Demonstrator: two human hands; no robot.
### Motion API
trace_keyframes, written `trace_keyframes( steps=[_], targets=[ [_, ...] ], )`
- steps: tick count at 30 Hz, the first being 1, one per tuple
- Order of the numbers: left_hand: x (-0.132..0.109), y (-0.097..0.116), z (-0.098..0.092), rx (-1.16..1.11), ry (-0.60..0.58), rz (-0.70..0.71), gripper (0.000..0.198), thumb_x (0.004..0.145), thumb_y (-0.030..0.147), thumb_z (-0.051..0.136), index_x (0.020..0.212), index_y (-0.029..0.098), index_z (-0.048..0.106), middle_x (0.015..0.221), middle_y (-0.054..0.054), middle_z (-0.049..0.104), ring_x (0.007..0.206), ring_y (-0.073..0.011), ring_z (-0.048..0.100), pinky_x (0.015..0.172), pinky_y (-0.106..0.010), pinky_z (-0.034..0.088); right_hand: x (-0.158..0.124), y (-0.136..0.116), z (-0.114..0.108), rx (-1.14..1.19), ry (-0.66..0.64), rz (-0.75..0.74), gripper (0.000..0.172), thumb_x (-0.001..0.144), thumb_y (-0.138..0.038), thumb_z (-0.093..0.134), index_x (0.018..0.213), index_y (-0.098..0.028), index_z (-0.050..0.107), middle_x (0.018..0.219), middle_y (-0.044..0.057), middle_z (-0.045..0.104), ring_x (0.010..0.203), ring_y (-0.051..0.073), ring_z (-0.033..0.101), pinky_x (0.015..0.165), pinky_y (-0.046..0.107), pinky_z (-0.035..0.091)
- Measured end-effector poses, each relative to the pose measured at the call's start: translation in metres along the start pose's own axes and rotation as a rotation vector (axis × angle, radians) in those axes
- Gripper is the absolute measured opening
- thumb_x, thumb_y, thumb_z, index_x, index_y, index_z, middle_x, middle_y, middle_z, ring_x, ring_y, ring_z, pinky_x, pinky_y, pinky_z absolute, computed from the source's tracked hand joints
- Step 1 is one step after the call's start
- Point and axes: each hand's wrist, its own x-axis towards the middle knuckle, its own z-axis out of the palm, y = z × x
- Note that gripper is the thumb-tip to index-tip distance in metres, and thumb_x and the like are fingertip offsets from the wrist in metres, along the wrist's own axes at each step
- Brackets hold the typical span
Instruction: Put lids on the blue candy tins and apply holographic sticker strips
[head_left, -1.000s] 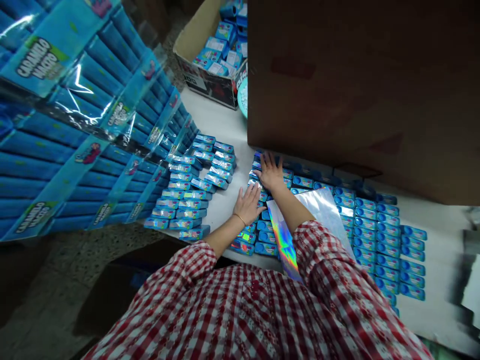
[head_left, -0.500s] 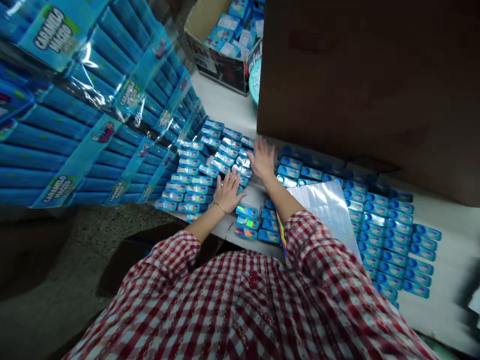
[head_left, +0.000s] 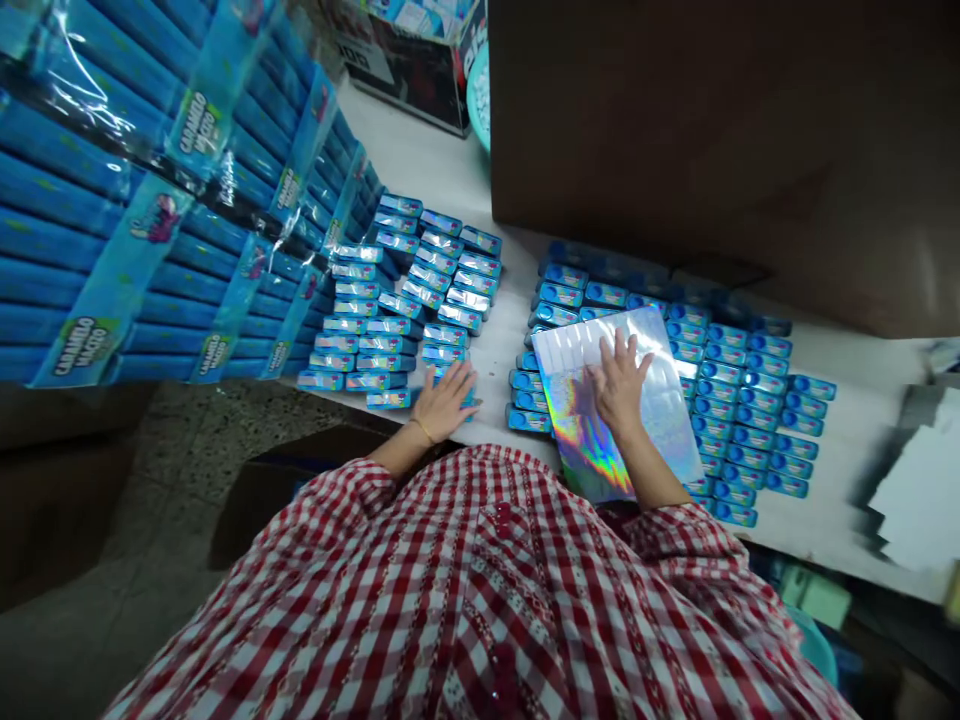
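Note:
My left hand [head_left: 445, 402] rests palm down, fingers spread, over the front end of a group of small blue boxes [head_left: 435, 275] on the left of the table. Some boxes beneath it are hidden. My right hand [head_left: 621, 385] lies on a shiny silver holographic sheet [head_left: 667, 395], its fingers apart. That sheet covers part of another group of small blue boxes [head_left: 720, 385], which stand in rows to the right. Between the two groups runs a strip of white table [head_left: 491, 370].
Tall stacks of blue display packs [head_left: 202, 255] in clear film rise on the left. A large brown carton [head_left: 675, 130] stands along the back. Behind are an open printed box [head_left: 405, 75] and a turquoise basin [head_left: 478, 90]. White sheets [head_left: 919, 480] lie far right.
My right hand has left the left group of boxes and moved right onto the silver sheet. My left hand has shifted slightly toward me. The view has tilted, and the left boxes look straighter.

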Motion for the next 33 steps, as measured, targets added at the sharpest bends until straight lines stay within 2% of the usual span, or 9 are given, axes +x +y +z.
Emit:
trace_keyframes(
  steps=[3,6,9,11,14,17,24,30,33],
  targets=[
    [-0.013,-0.015,-0.01,-0.024,0.09,-0.097,0.058,0.087,0.038,0.042,0.143,0.026,0.035,0.152,-0.009,0.024,0.142,-0.0287,0.018,0.112,-0.06,0.001,0.015,0.037,-0.01,0.044,0.081,0.05,0.041,0.093,-0.037,0.037,0.127,-0.022,0.053,0.143,0.012,0.042,0.14,0.029,0.021,0.107,0.064,0.015],
    [0.0,0.004,-0.025,-0.093,0.259,-0.126,0.057,0.088,0.039,0.039,0.141,0.016,0.038,0.151,-0.015,0.028,0.141,-0.0316,0.019,0.112,-0.058,0.003,0.033,0.065,-0.014,0.099,0.139,0.068,0.034,0.091,-0.035,0.043,0.117,-0.022,0.061,0.133,0.01,0.054,0.135,0.028,0.032,0.107,0.061,0.02],
    [0.052,0.051,-0.04,-0.202,0.304,0.061,0.044,0.091,0.039,0.035,0.128,0.022,0.053,0.136,-0.01,0.051,0.134,-0.0264,0.035,0.114,-0.049,0.011,0.053,0.084,-0.012,0.162,0.166,0.071,0.031,0.088,-0.031,0.048,0.111,-0.019,0.065,0.122,0.013,0.061,0.125,0.027,0.045,0.104,0.054,0.031],
    [0.099,0.086,-0.047,-0.264,0.277,0.13,0.04,0.091,0.037,0.039,0.123,0.022,0.056,0.128,-0.009,0.057,0.124,-0.0245,0.045,0.109,-0.045,0.023,0.065,0.093,-0.009,0.203,0.145,0.02,0.029,0.086,-0.028,0.051,0.107,-0.018,0.067,0.116,0.013,0.064,0.117,0.026,0.051,0.102,0.048,0.036],
    [0.162,0.127,-0.047,-0.267,0.258,0.044,0.037,0.084,0.039,0.053,0.116,0.021,0.06,0.121,-0.012,0.055,0.115,-0.0291,0.046,0.096,-0.045,0.032,0.079,0.098,-0.003,0.238,0.113,-0.061,0.028,0.085,-0.028,0.053,0.104,-0.016,0.069,0.11,0.013,0.066,0.109,0.025,0.056,0.099,0.042,0.04],
    [0.195,0.149,-0.038,-0.285,0.251,-0.061,0.026,0.08,0.033,0.06,0.103,0.02,0.064,0.116,-0.012,0.054,0.11,-0.0295,0.045,0.09,-0.044,0.033,0.085,0.095,0.002,0.242,0.107,-0.089,0.028,0.085,-0.027,0.052,0.105,-0.018,0.069,0.11,0.011,0.066,0.107,0.025,0.056,0.097,0.042,0.04],
    [0.206,0.179,-0.035,-0.504,0.305,-0.164,0.009,0.082,0.025,0.058,0.08,0.019,0.065,0.108,-0.008,0.058,0.106,-0.0259,0.047,0.088,-0.04,0.033,0.079,0.093,-0.013,0.102,0.003,-0.243,0.028,0.09,-0.029,0.049,0.107,-0.022,0.069,0.108,0.01,0.066,0.103,0.024,0.053,0.091,0.041,0.038],
    [0.227,0.212,-0.032,-0.672,0.281,-0.146,0.008,0.079,0.022,0.058,0.076,0.018,0.065,0.104,-0.007,0.06,0.105,-0.0239,0.05,0.089,-0.037,0.035,0.057,0.132,-0.031,-0.07,0.002,-0.409,0.033,0.093,-0.019,0.04,0.117,-0.018,0.063,0.122,0.011,0.061,0.11,0.022,0.05,0.088,0.035,0.038],
    [0.234,0.229,-0.028,-0.66,0.269,-0.134,0.009,0.079,0.023,0.058,0.077,0.018,0.065,0.104,-0.007,0.059,0.104,-0.0243,0.05,0.09,-0.038,0.035,0.043,0.145,-0.04,-0.071,0.024,-0.397,0.03,0.093,-0.017,0.04,0.11,-0.017,0.065,0.12,0.011,0.062,0.106,0.021,0.052,0.085,0.034,0.04]
  ],
)
